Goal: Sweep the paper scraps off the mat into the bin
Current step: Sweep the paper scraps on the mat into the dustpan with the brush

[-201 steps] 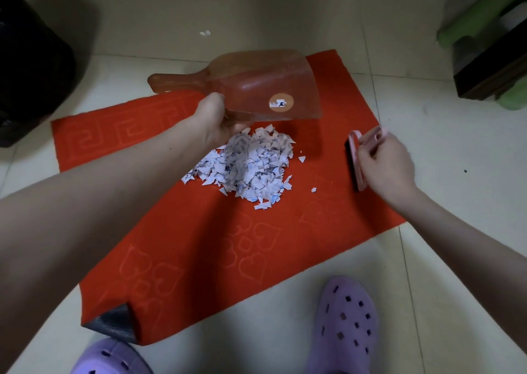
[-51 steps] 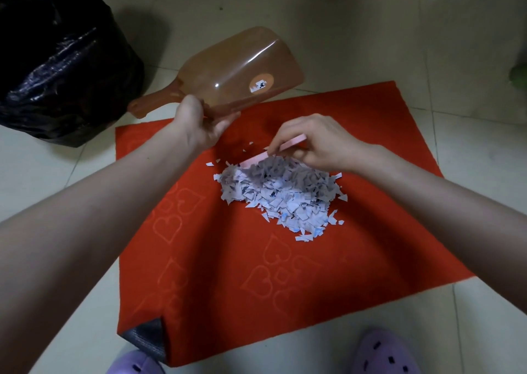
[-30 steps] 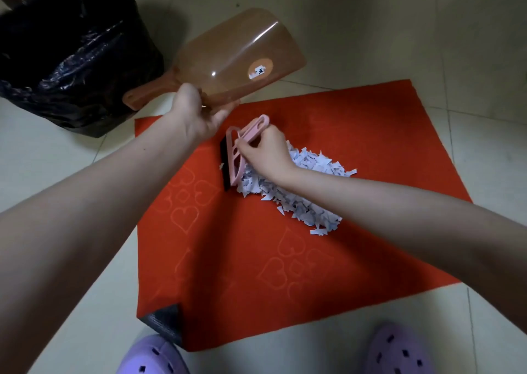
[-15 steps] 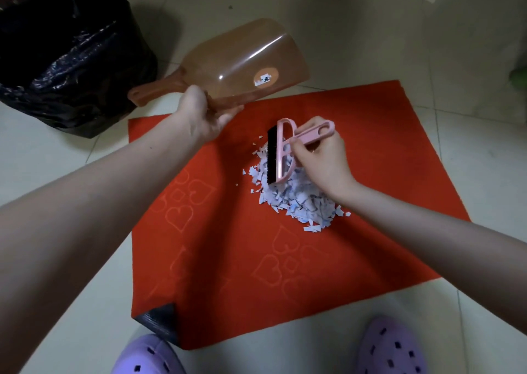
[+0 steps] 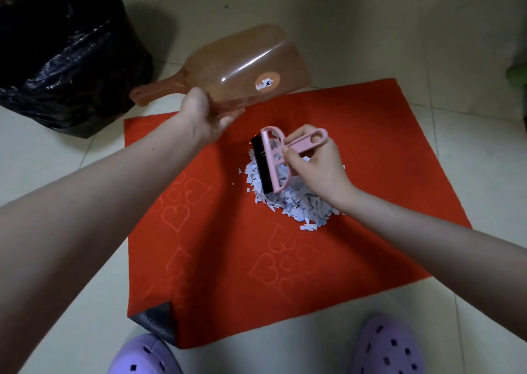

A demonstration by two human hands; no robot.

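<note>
A heap of white paper scraps (image 5: 296,202) lies near the middle of the red mat (image 5: 256,259). My right hand (image 5: 316,165) grips the handle of a pink hand brush (image 5: 271,159), whose black bristles rest on the left side of the heap. My left hand (image 5: 205,117) holds a translucent brown dustpan (image 5: 245,65) by its near edge, lifted above the mat's far left corner, its mouth facing right. The bin, lined with a black bag (image 5: 62,51), stands on the floor at the far left.
Pale floor tiles (image 5: 370,37) surround the mat. The mat's near left corner (image 5: 156,319) is folded over, showing a dark underside. My two purple clogs (image 5: 385,345) stand at the near edge. Something green (image 5: 517,74) sits at the right edge.
The brush has moved from the heap's left edge back right onto the scraps, pushing them into a tighter pile. The dustpan stays raised in my left hand.
</note>
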